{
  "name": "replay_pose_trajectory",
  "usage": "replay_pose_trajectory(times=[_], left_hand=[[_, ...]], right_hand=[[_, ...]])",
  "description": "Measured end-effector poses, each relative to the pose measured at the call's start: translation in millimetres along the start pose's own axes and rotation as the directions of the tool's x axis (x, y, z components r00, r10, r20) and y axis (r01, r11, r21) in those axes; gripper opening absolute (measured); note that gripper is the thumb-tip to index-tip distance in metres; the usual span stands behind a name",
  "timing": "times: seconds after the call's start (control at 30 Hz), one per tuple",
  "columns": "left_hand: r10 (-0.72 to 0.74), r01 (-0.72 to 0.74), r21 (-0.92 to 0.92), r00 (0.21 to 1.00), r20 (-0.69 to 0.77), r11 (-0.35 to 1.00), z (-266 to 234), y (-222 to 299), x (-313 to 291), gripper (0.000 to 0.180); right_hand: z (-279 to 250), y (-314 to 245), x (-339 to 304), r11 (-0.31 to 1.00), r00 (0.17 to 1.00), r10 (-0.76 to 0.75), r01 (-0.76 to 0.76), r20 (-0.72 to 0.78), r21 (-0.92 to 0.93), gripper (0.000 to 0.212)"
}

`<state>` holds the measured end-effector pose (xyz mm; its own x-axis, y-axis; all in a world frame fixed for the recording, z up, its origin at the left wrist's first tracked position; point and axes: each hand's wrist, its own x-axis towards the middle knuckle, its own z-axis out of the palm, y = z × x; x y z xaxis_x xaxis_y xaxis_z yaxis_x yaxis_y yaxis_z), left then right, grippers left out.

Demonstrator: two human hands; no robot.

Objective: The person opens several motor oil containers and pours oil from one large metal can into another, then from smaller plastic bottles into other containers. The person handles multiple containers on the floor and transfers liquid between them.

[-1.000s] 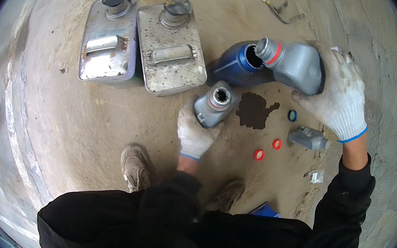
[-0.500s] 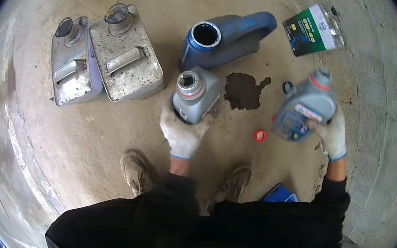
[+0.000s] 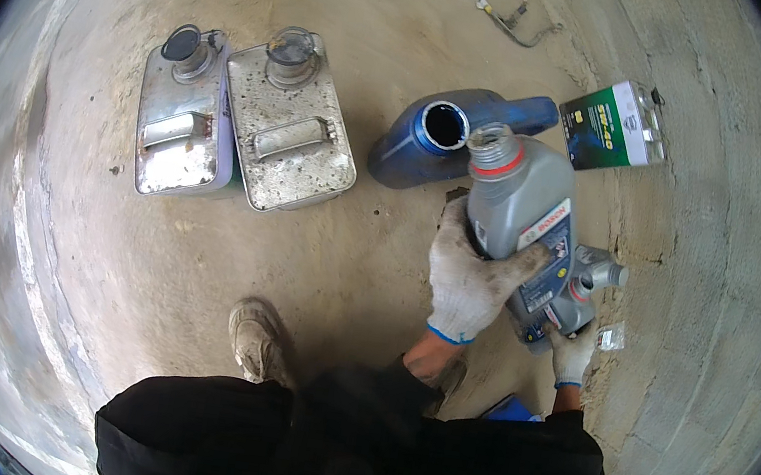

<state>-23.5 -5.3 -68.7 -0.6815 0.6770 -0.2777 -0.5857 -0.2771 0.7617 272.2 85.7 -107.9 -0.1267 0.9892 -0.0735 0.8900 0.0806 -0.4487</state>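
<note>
My left hand (image 3: pixel 471 278), in a white knit glove, is wrapped round a grey plastic oil bottle (image 3: pixel 533 186). The bottle is uncapped, with a red ring below its neck, and is lifted close to the camera. Farther right and lower, my gloved right hand (image 3: pixel 572 352) grips another grey oil bottle (image 3: pixel 575 307), partly hidden behind the first. A further silver-grey container (image 3: pixel 600 266) with a short neck shows beside it; I cannot make out the rest of it. Just left of the raised bottle's neck stands the round open mouth of a blue jug (image 3: pixel 405 159).
Two dirty metal cans (image 3: pixel 284 167) (image 3: pixel 168 169) with handles stand at the left. A green, black and white can (image 3: pixel 597 127) is by the block wall. Farther back lies a cable (image 3: pixel 495 24). Near my feet are a blue object (image 3: pixel 511 410) and a small clear piece (image 3: pixel 611 337).
My left hand has raised its bottle and moved right, beside the jug's mouth. My right hand has moved lower and nearer with its bottle. The dark stain and red cap are now hidden.
</note>
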Motion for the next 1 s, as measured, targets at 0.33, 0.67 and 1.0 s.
replay_pose_trajectory(times=[0.33,0.67,1.0], left_hand=[[-0.154,0.167,-0.29,0.986,0.068,0.942,6,6,14,0.067],[-0.211,0.248,-0.422,0.968,0.133,0.872,18,9,3,0.067],[-0.198,0.244,-0.53,0.97,0.143,0.812,28,11,3,0.068]], right_hand=[[19,67,-10,0.941,0.97,0.195,-0.144,-0.144,0.307,0.079],[20,93,-12,0.884,0.959,0.269,-0.208,-0.091,0.419,0.086],[17,71,-10,0.868,0.961,0.272,-0.225,-0.044,0.442,0.087]])
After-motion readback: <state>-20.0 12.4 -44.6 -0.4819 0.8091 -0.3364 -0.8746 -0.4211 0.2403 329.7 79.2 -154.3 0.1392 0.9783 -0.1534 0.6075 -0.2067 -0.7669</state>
